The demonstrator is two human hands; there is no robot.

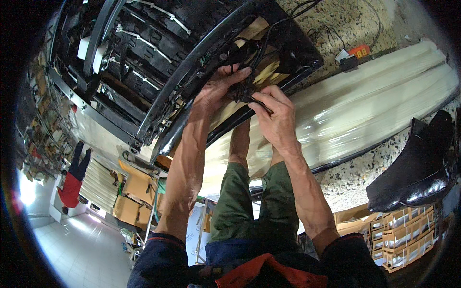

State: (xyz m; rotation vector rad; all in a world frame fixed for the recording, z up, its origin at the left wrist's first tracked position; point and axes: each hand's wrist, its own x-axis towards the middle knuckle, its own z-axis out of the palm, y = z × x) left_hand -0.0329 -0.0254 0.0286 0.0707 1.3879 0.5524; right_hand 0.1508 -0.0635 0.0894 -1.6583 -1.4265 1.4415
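A piece of furniture, seemingly a recliner, lies with its black metal frame (180, 72) and springs exposed at the upper left. My left hand (222, 85) is closed around a bunch of black cables (245, 91) at the frame's inner side, its thumb along the top. Just to the right, my right hand (276, 113) pinches a thin black cable between thumb and fingers. The cables run up over the black upholstered edge (307, 55). Yellowish material (269, 72) shows inside the opening behind them. What the left fingertips touch is hidden.
A long plastic-wrapped cushioned piece (370, 105) spans the right side. Behind it, an orange power strip (359, 51) and loose cables lie on the speckled floor. A black padded part (415, 168) sits at right, cartons (137, 187) at lower left. A person in red (71, 192) is farther off.
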